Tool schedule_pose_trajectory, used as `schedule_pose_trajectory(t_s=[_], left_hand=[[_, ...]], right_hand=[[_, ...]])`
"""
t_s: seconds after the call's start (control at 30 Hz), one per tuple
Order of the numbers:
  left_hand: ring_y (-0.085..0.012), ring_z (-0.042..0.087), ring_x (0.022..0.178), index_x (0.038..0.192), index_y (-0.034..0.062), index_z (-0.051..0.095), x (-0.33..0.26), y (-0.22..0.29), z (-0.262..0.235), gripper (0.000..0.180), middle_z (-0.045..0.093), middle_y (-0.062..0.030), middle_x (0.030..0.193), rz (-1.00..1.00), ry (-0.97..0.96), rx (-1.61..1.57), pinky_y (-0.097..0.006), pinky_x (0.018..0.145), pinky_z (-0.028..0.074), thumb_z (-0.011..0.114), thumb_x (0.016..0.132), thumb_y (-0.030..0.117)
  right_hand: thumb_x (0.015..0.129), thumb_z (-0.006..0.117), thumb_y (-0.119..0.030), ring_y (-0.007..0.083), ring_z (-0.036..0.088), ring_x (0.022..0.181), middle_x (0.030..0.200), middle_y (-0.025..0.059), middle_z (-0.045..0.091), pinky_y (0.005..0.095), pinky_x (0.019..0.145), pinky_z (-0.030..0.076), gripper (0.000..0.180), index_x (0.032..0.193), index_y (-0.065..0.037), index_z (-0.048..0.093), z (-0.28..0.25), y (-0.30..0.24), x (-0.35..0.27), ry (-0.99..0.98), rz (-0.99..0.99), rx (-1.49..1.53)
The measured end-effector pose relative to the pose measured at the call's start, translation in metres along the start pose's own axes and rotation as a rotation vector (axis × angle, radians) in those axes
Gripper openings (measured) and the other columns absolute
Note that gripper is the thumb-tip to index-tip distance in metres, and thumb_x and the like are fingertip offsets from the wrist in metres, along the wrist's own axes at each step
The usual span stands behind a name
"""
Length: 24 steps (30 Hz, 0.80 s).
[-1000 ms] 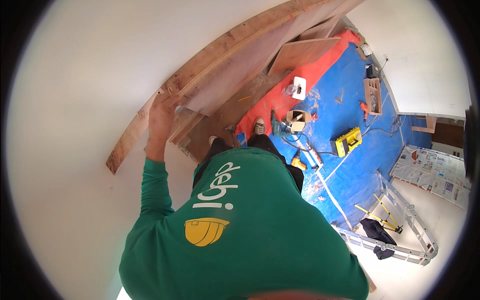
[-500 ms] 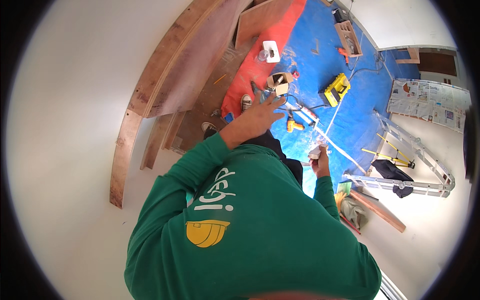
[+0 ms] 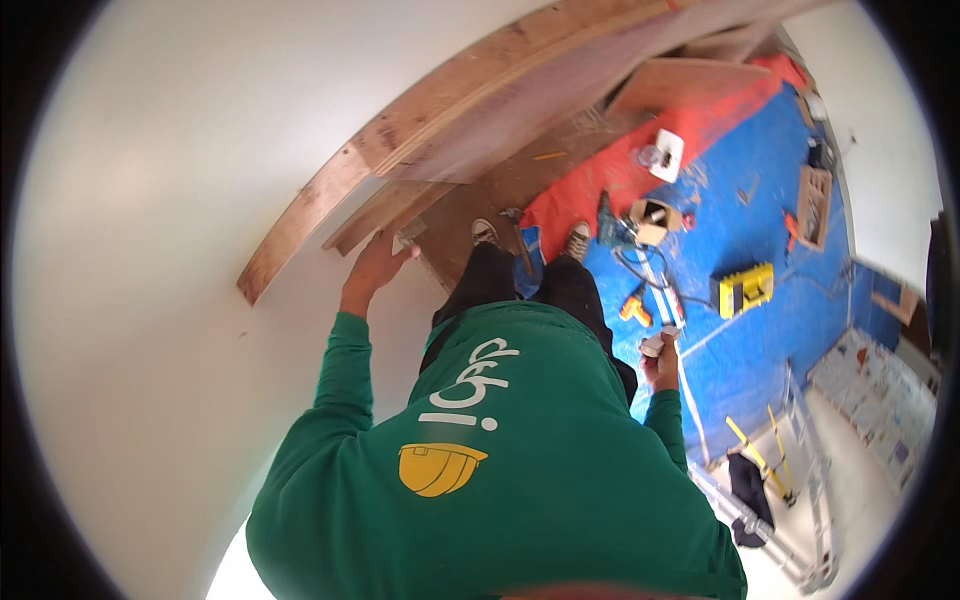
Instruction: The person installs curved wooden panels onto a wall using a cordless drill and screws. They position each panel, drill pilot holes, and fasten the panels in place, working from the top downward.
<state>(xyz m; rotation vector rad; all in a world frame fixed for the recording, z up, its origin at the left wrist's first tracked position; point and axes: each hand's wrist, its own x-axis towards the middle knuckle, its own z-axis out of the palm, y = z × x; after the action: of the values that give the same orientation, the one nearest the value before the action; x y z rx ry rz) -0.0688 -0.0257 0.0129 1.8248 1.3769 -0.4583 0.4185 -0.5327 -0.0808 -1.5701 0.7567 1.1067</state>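
Wall [image 3: 150, 300], white and bare, fills the left of the frame. Along its foot, running up toward the top centre, we see a long wooden board [image 3: 300, 225] and a broad plywood sheet [image 3: 520, 130] leaning against it. Our left hand [image 3: 375, 265] reaches up left of centre, fingers spread flat against the lower end of those boards, just beside a small pale block [image 3: 408, 238]; it presses rather than grips.

As far as we can judge, the timber is only propped and steadied. We make out no fastening, so the fixing seems undone.

Right of centre, our right hand [image 3: 660, 362] hangs low at our side, well apart from the boards and closed around a small whitish object [image 3: 652, 345] (too small to identify). Beyond it a blue tarpaulin [image 3: 760, 230] covers the floor, with a yellow drill [image 3: 635, 305] and a yellow case [image 3: 745, 290] lying on it. A folded ladder [image 3: 800, 470] lies at the lower right.
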Motion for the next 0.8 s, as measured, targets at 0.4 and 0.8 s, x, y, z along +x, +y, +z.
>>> schedule_pose_trajectory(t_s=[0.4,0.8], left_hand=[[-0.0342,0.03,0.16,0.166,-0.0085,0.026,0.036,0.133,-0.037,0.099,0.031,-0.0244,0.173,0.066,0.694,-1.387,-0.048,0.131,0.021,0.046,0.108,0.07],[-0.0292,0.067,0.106,0.122,-0.0034,0.067,-0.068,0.092,-0.065,0.054,0.068,-0.0194,0.115,-0.278,1.187,-0.607,-0.044,0.092,0.056,0.078,0.099,0.044]], right_hand=[[0.099,0.068,-0.042,0.0185,0.07,0.076,0.092,0.0018,0.069,0.0355,0.059,0.052,0.031,0.114,-0.015,0.064,0.04,-0.109,0.097,-0.15,-0.07,-0.367],[0.1,0.07,-0.039,0.017,0.07,0.083,0.094,0.002,0.069,0.0386,0.07,0.056,0.033,0.114,-0.009,0.068,0.071,-0.131,0.11,-0.249,-0.159,-0.398]])
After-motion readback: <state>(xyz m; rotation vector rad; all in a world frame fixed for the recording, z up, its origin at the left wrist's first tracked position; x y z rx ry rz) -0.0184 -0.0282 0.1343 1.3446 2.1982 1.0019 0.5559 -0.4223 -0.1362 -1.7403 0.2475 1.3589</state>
